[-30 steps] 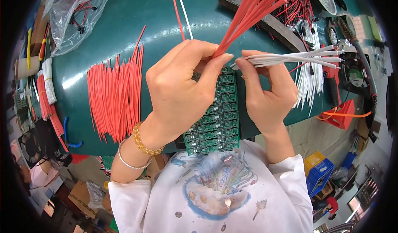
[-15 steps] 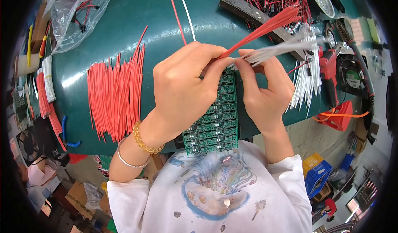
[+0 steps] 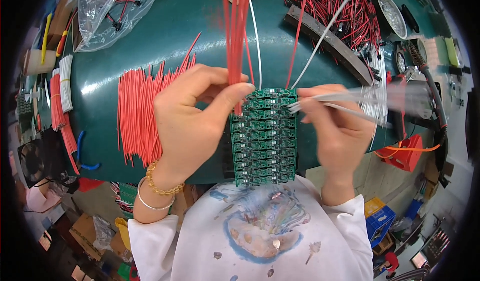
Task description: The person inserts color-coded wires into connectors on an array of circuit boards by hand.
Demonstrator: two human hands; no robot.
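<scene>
A panel of small green circuit boards (image 3: 264, 146) lies in front of me at the table's near edge. My left hand (image 3: 192, 113) pinches a bunch of red wires (image 3: 237, 36) upright, their lower ends over the panel's left side. My right hand (image 3: 340, 126) holds a bunch of white wires (image 3: 345, 99), blurred, with their ends beside the panel's upper right edge. At the panel's far edge, a red wire (image 3: 249, 56) and a white wire (image 3: 256, 38) extend from the left part. Another red wire (image 3: 298, 33) and white wire (image 3: 322, 40) extend from the right part.
Red wires (image 3: 137, 116) lie in a wide pile on the green mat (image 3: 200, 11), left. To the right are a dark metal bar (image 3: 327, 43), a heap of red-and-black wires (image 3: 345, 16), a metal dish (image 3: 391, 16) and a red stand (image 3: 407, 153). A plastic bag (image 3: 107, 18) sits far left.
My hands have moved apart and toward me; the red bunch has swung upright. A red and a white wire at the panel's right part now show, and more of the panel is uncovered.
</scene>
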